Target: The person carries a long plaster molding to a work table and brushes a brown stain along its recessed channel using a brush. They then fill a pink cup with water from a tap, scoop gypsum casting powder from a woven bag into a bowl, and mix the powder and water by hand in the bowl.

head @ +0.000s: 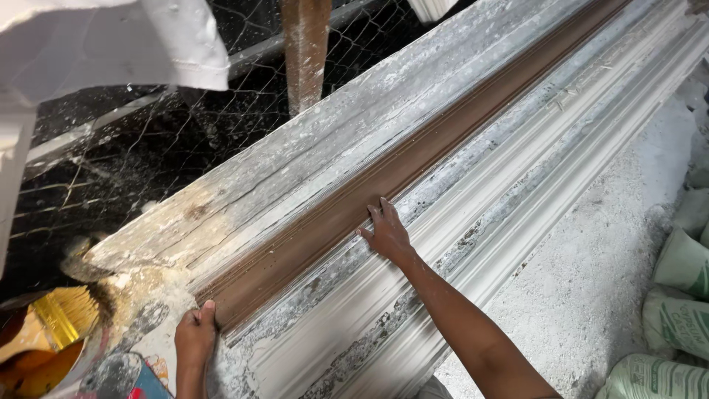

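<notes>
A long brown ridged strip (384, 177) lies lengthwise along the table (295, 162), a rough plank crusted with white plaster, running from the lower left up to the upper right. The left hand (196, 334) grips the strip's near end, its fingers curled and its thumb laid on the brown surface. The right hand (385, 233) rests flat farther up, fingers together and pressed against the strip's right edge. Just beside the strip on the right runs a white moulded cornice (517, 185), grey-stained in its grooves and parallel to the strip. Beyond the table on the left, wire mesh (148, 148) hangs over a dark space, crossed by 1 wooden post (305, 52). A brush with yellow bristles (63, 314) sits at the lower left in an orange container. On the far right, pale green sacks (679, 295) with green print lie stacked on the dusty white floor (591, 281).
</notes>
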Motion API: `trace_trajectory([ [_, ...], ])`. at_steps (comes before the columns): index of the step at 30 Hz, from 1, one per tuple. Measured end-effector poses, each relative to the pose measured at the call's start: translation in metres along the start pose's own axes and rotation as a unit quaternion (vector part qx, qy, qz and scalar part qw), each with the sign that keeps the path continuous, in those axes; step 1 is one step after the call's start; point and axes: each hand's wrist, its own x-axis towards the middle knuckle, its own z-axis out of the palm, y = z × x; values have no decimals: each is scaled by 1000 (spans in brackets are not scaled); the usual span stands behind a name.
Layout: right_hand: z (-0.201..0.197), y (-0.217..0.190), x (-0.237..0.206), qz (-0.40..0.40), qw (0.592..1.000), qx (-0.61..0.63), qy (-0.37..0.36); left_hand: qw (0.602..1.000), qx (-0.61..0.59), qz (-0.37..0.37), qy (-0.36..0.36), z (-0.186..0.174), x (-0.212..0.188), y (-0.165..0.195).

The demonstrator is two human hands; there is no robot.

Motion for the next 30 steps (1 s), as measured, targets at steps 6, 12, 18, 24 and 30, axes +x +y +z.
trace_trajectory([
  [6,19,-2,4,-105,990,-31,90,993,9,11,115,-7,1,10],
  [12,32,-49,-27,-165,977,118,64,970,-187,28,156,-66,1,29],
  [18,66,-115,-48,-90,986,123,-65,881,-269,57,386,-164,43,30],
  [24,83,-183,-83,-151,948,256,-113,831,-442,-85,328,-224,107,31],
  [30,74,-209,-100,-157,933,274,-170,862,-463,-62,195,-263,116,23],
])
